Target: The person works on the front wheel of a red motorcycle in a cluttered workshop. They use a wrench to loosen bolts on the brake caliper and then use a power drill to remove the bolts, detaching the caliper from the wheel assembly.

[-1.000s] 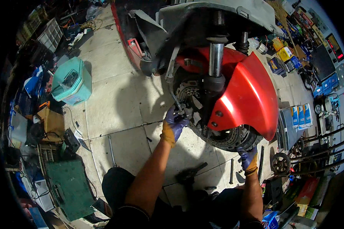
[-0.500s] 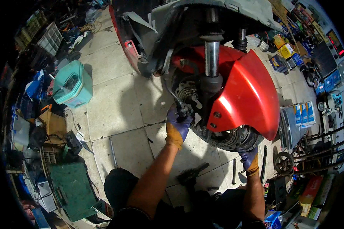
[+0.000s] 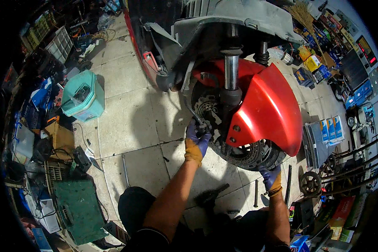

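Note:
My left hand (image 3: 196, 145), in a purple and orange glove, is closed around a dark brake caliper (image 3: 203, 126) beside the brake disc. A hose runs up from the caliper. With its fingers on the underside of the tyre, my gloved right hand (image 3: 272, 179) grips the front wheel (image 3: 262, 156). This wheel sits under a glossy red mudguard (image 3: 271, 111), next to a chrome fork leg (image 3: 231, 72). My right fingertips are partly hidden by the tyre. On the floor below lie a dark power tool (image 3: 210, 196) and a long bolt (image 3: 256, 194).
A spanner (image 3: 125, 170) lies on the tiles by my left knee. Farther left stand a teal bucket (image 3: 85, 98) and a green case (image 3: 80, 210). At right are a hand trolley (image 3: 311, 184) and blue-and-white boxes (image 3: 332, 129). Grey body panels (image 3: 239, 25) overhang the wheel.
The view has shifted slightly. Mudguard and wheel sit a little lower and further left in the picture. Both hands keep their holds on the caliper and the wheel.

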`<state>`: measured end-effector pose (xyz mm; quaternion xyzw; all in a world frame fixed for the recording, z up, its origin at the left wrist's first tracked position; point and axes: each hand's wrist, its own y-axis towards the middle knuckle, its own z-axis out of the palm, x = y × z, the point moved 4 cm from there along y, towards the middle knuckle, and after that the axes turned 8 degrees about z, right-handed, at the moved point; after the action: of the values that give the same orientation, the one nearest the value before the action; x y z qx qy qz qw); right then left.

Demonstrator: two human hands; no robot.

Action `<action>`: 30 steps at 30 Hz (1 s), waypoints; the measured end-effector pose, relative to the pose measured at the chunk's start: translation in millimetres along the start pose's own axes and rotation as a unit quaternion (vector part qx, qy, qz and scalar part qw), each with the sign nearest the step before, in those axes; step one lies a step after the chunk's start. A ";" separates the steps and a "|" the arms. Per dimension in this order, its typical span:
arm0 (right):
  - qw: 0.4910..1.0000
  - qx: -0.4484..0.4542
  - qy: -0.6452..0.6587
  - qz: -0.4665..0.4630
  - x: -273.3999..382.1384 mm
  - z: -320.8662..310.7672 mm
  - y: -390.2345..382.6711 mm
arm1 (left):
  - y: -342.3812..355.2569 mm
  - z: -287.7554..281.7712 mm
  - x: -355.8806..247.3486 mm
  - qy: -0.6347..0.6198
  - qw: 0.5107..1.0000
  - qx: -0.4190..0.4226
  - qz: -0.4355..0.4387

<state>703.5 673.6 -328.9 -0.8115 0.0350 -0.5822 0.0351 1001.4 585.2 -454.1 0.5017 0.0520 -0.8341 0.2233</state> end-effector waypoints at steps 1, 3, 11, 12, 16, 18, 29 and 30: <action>1.000 0.002 -0.005 -0.002 0.4 2.4 0.8 | 3.4 -3.2 1.1 0.031 0.999 -0.002 0.010; 1.000 -0.003 -0.030 0.003 -4.6 -2.1 -0.2 | 6.0 3.8 -3.4 0.098 0.995 0.009 0.020; 0.997 -0.008 -0.069 -0.018 -11.0 -2.6 2.0 | 16.3 0.2 -5.4 0.183 0.980 -0.003 0.076; 0.998 -0.001 -0.062 -0.003 -17.9 -5.5 2.6 | 16.0 0.0 -4.4 0.217 0.973 -0.003 0.073; 0.997 0.010 -0.066 0.041 -37.1 -19.7 2.4 | 11.6 19.9 -12.1 0.224 0.974 -0.001 0.043; 0.996 0.018 -0.062 0.062 -29.6 -7.0 3.6 | 14.8 3.5 -6.2 0.155 0.987 -0.025 0.028; 0.995 -0.047 -0.075 0.051 -51.6 -29.3 1.2 | 24.4 -6.0 7.1 0.179 0.984 0.012 -0.007; 0.995 -0.051 -0.076 0.039 -48.8 -28.5 -1.0 | 19.9 -7.3 8.4 0.213 0.977 0.008 -0.001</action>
<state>660.9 678.9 -365.7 -0.8522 0.0939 -0.5143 0.0190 1012.4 567.0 -462.2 0.6694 0.0917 -0.7089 0.2024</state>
